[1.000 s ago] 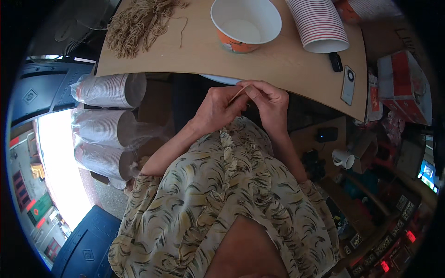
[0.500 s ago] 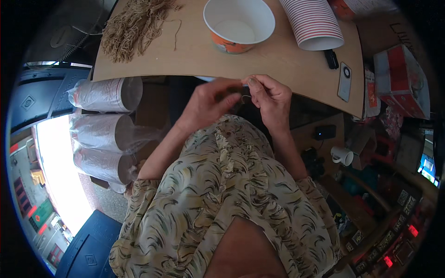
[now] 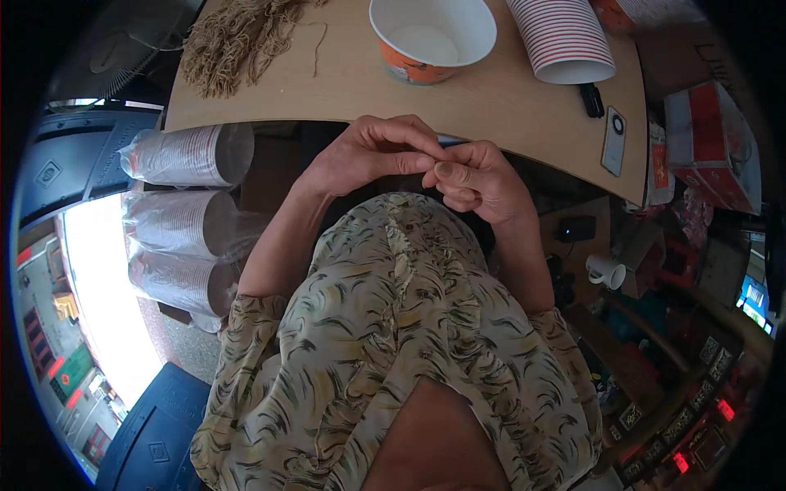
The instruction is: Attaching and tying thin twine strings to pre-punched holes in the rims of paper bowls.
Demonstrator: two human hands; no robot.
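My left hand and my right hand meet in front of my body, just off the near edge of the table. Both are closed, thumb and fingertips pinched together, and the fingertips touch. Whatever lies in the left fingers is too small to tell. A thin strand showed by the right fingers a moment ago; my fingers now hide it. On the table, beyond my hands, stands a white paper bucket with an orange printed outside. A heap of tan string lies at the far left, with one loose strand beside it.
On the right of the table are a stack of paper buckets, a black clip-like object and a phone. Bagged bucket stacks lie at left. A white mug and a red-white carton are at right.
My left hand has come from a blurred, looser pose into a pinch against the right fingertips. The right hand has lowered slightly. The thin loop between them no longer shows.
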